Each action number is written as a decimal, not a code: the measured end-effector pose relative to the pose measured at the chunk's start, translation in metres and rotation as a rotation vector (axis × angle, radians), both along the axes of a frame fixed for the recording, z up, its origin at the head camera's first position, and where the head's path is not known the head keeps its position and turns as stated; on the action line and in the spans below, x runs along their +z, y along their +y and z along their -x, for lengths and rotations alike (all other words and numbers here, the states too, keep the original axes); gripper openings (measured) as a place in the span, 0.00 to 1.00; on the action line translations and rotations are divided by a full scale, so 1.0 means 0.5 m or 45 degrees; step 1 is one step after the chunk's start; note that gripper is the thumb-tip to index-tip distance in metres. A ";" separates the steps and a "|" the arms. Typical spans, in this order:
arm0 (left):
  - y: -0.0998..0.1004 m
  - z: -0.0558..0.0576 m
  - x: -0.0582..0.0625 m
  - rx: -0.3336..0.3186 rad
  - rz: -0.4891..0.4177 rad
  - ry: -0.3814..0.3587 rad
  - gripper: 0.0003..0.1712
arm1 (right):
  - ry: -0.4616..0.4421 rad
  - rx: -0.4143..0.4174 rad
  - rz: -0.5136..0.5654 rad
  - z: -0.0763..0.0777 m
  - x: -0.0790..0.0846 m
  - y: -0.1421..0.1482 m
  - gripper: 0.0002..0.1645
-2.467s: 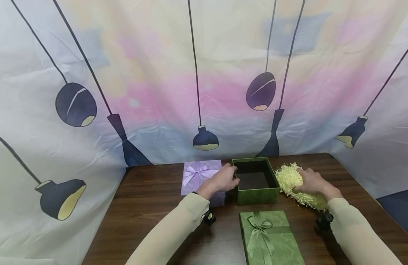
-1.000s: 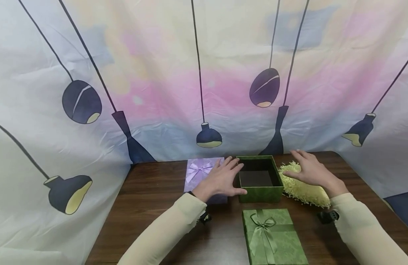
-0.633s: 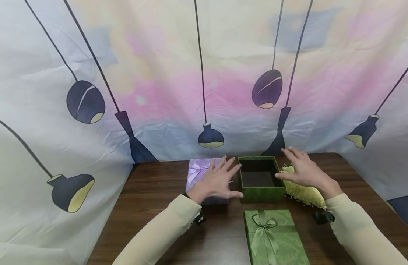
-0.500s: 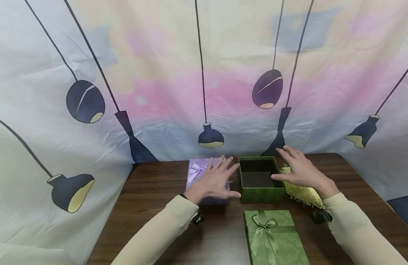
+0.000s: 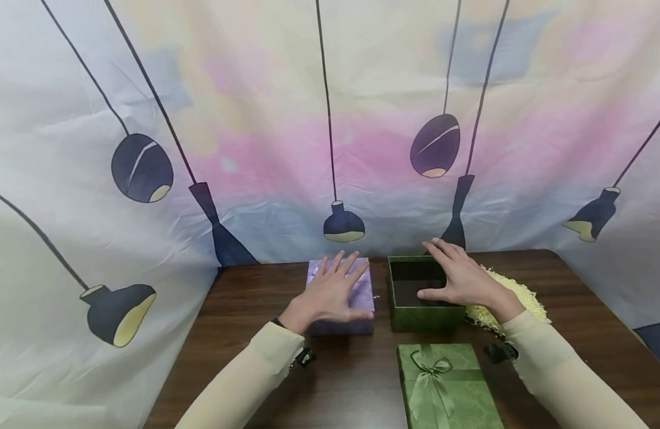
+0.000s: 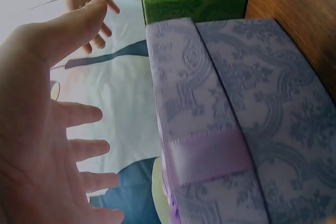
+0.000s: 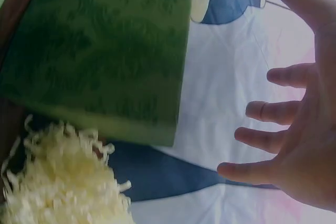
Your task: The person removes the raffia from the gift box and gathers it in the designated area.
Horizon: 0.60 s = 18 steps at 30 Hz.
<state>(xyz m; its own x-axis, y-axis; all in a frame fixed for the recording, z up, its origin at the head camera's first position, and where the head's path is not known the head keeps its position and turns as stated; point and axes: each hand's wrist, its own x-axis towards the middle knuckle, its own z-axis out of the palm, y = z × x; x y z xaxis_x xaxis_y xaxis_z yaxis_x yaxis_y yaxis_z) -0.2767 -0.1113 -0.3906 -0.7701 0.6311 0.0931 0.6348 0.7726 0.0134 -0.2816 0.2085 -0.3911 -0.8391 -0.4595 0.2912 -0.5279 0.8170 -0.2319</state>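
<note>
My left hand [image 5: 327, 298] hovers with spread fingers over the purple gift box [image 5: 366, 292], largely covering its ribbon bow. In the left wrist view the closed purple box [image 6: 283, 77] stands beside that hand, palm and fingers apart from it. My right hand [image 5: 464, 283], fingers spread and thumb out, is above the right side of the lidless green box [image 5: 423, 320], whose dark inside shows bare. The right wrist view shows the green box's outer wall [image 7: 105, 51] apart from the extended fingers. Neither hand holds anything.
Pale yellow shredded paper [image 5: 517, 295] lies in a heap right of the green box. The green lid [image 5: 461, 387] with its ribbon bow lies at the front of the brown wooden table [image 5: 244, 298]. A printed cloth [image 5: 276, 149] hangs behind.
My right hand has let go of the shredded paper, risen and moved left over the green box. My left hand has left that box's rim, spread its fingers and shifted left over the purple box.
</note>
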 end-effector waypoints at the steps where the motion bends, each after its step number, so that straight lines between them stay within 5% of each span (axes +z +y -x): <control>1: -0.003 -0.001 0.000 0.004 -0.014 -0.004 0.61 | 0.001 0.010 0.012 -0.001 -0.002 -0.005 0.64; 18: -0.071 -0.001 0.006 0.084 -0.004 0.021 0.64 | -0.033 0.139 0.046 0.005 0.016 -0.098 0.67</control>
<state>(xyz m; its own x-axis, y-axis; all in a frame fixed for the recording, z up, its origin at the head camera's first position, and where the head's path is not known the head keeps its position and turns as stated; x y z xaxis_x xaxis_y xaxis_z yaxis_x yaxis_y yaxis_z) -0.2762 -0.1466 -0.3875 -0.8086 0.5784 0.1081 0.5823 0.8129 0.0061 -0.2841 0.1594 -0.3829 -0.7920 -0.5383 0.2880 -0.6069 0.7456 -0.2753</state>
